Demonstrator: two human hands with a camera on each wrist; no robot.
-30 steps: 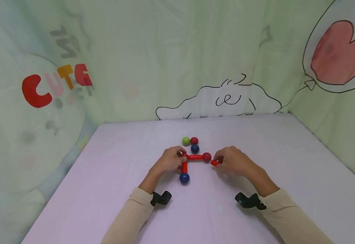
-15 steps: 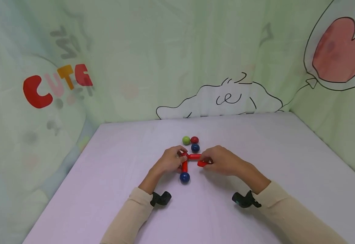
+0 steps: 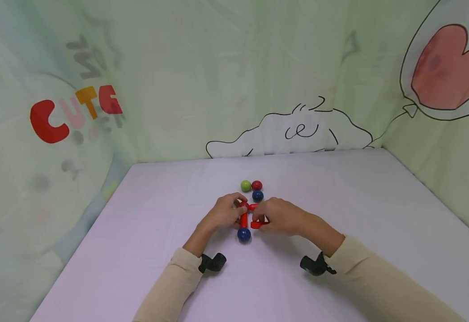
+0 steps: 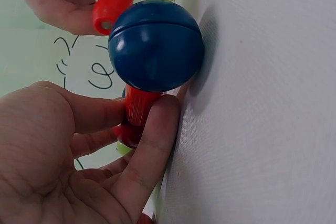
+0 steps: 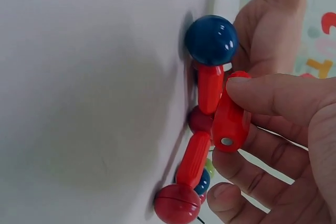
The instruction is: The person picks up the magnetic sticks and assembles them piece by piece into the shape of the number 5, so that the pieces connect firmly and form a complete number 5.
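Observation:
My left hand (image 3: 224,211) grips an L of joined magnetic rods and balls at its corner, where a red ball (image 3: 244,206) sits. One red rod (image 3: 244,220) runs toward me to a blue ball (image 4: 156,45). The other red rod (image 5: 193,158) ends in a second red ball (image 5: 177,204), which my right hand covers in the head view. Between thumb and fingers my right hand (image 3: 284,217) pinches a loose red magnetic rod (image 5: 231,119), its metal tip showing. This rod is held inside the L, close to the blue ball, with no joint visible.
Behind the L, a green ball (image 3: 245,185), a red ball (image 3: 256,185) and a blue ball (image 3: 257,196) lie close together on the pale table (image 3: 339,197). A printed curtain (image 3: 170,89) surrounds the table's back and sides.
My right hand has moved left and a little nearer to me with the loose red rod, from beside the L's right end to inside it. My left hand has stayed in place.

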